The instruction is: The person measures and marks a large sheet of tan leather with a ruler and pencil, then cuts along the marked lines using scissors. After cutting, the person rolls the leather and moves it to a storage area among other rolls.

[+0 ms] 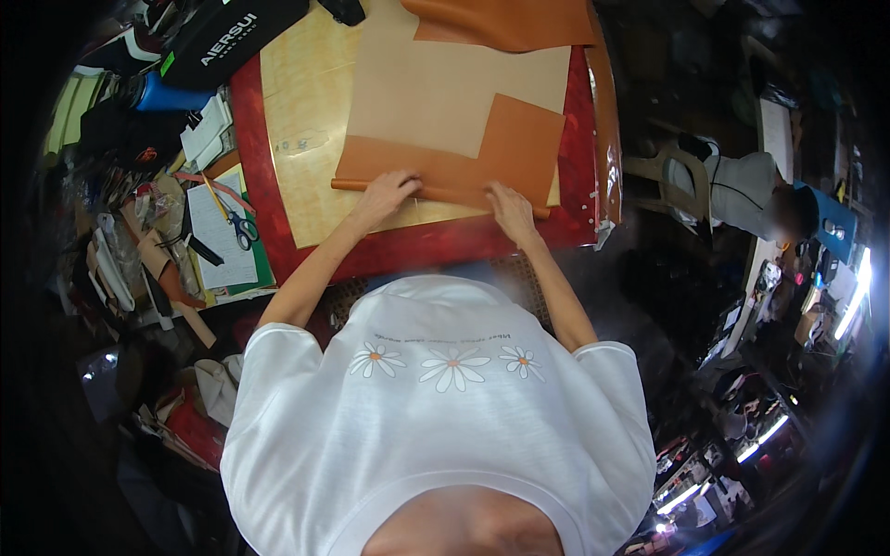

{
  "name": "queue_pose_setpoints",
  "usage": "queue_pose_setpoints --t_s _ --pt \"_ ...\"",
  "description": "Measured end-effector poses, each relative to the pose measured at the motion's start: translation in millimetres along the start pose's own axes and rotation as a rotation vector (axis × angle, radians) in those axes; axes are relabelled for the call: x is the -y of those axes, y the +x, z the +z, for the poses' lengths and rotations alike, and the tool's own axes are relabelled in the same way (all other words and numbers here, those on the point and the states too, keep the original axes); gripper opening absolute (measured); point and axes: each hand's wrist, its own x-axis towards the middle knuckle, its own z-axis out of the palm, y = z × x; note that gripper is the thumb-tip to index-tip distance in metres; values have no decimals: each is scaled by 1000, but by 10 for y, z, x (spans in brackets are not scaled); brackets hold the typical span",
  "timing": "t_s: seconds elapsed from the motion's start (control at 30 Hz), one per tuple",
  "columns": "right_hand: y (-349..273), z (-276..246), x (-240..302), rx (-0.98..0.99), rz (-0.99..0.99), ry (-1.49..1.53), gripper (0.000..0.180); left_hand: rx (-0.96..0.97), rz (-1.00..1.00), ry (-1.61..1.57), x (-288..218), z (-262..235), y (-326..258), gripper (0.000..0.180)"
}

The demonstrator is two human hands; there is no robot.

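A sheet of brown leather lies on the table with its near edge curled into a narrow roll. My left hand is on the left part of this roll with its fingers bent around it. Toward the right end, my right hand grips the same roll between thumb and fingers. Beyond the brown strip stretches a beige surface, which looks like the leather's underside or a backing sheet. More brown leather folds over at the far edge.
The table has a pale yellow board and a red border. To the left are scissors, a written sheet, a black case and piled scraps. On the right, another person sits near a chair.
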Motion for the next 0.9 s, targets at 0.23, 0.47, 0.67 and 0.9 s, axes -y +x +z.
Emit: queue_pose_setpoints --t_s 0.23,0.47,0.67,0.9 --pt "-5 3 103 -125 -56 -97 23 30 58 229 -85 141 31 43" --pt "142 122 116 -240 -199 -245 24 -49 16 47 7 50 144 49" --pt "422 -55 91 -243 -109 -183 23 -179 111 245 10 69 299 52" --pt "502 -9 125 -385 -303 -347 27 -260 78 211 226 25 702 51"
